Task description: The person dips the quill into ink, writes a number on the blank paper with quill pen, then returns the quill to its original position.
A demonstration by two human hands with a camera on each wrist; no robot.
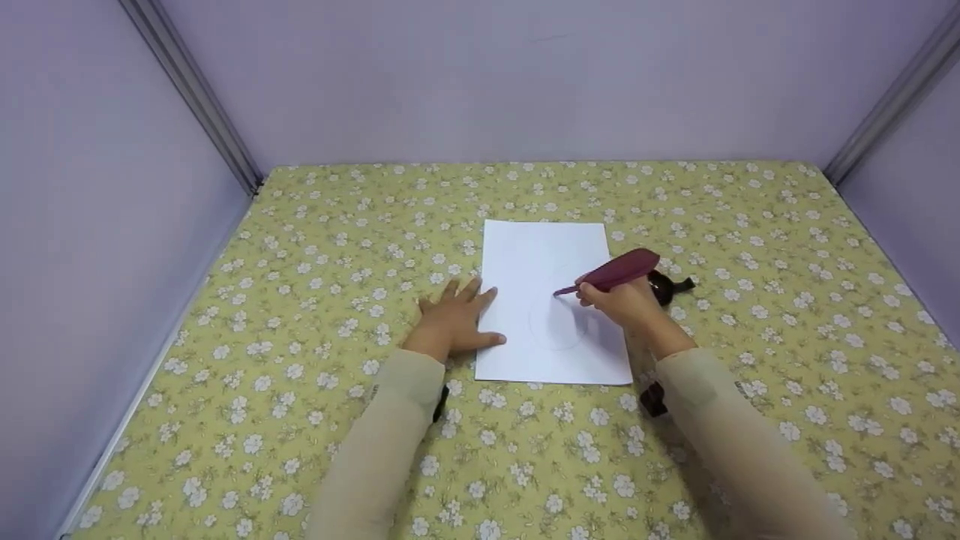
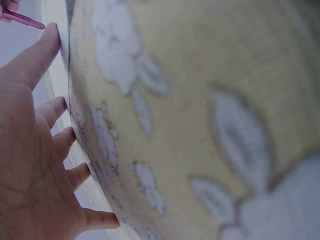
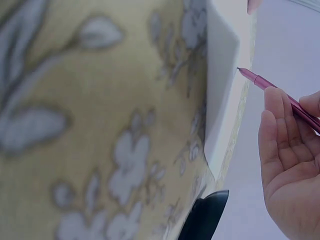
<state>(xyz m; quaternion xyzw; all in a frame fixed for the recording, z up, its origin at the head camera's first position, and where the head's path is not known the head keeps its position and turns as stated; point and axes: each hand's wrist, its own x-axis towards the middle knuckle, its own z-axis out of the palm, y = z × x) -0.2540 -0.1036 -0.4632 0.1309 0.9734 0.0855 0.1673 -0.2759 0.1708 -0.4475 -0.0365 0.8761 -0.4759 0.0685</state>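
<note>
A white sheet of paper (image 1: 525,255) lies on the flowered cloth, with a faint curved line on its lower half. My left hand (image 1: 454,322) rests with spread, straight fingers at the paper's left edge, its thumb on the sheet. Between thumb and fingers, my right hand (image 1: 626,304) pinches a dark red feather-shaped pen (image 1: 621,270). In the right wrist view the slim pen (image 3: 260,82) points at the paper (image 3: 225,75); whether its tip touches, I cannot tell. The left wrist view shows the open left palm (image 2: 30,150).
Just beyond the right hand sits a glossy black rounded object (image 1: 661,288) with a narrow neck, partly hidden by that hand. Yellow flowered cloth (image 1: 337,247) covers the table. Pale panels (image 1: 525,82) enclose it at the back and both sides.
</note>
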